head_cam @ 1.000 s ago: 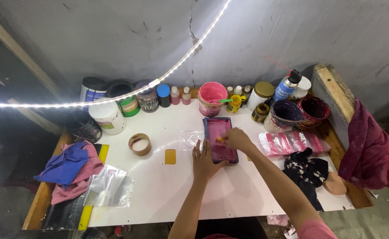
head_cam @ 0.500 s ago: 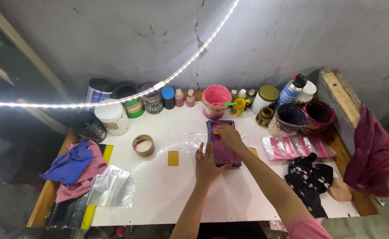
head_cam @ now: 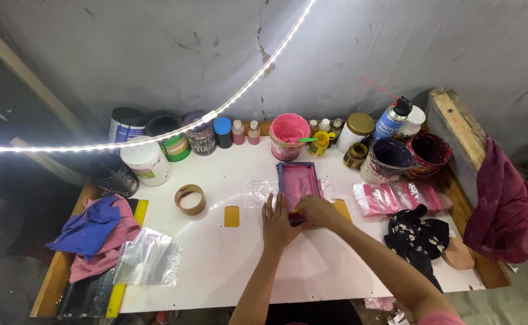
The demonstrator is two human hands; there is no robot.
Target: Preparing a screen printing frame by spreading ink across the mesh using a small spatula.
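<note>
I see both forearms reaching up from the bottom centre of the frame onto the white table (head_cam: 216,265). The left hand (head_cam: 276,219) lies flat, palm down, its fingers spread and pointing toward the top of the frame, fingertips touching the left edge of the small pink-inked screen frame (head_cam: 297,183). The right hand (head_cam: 313,210) is curled over the frame's near end, fingers closed on something small there; I cannot tell what it is. The frame sits at the centre of the picture on a clear plastic sheet (head_cam: 255,194), long side running up the frame. Just above it stands 1 pink paint tub (head_cam: 289,133). Left of the hands lie a yellow card (head_cam: 231,216) and a tape roll (head_cam: 190,199). Pink packets (head_cam: 396,196) lie to the right.
</note>
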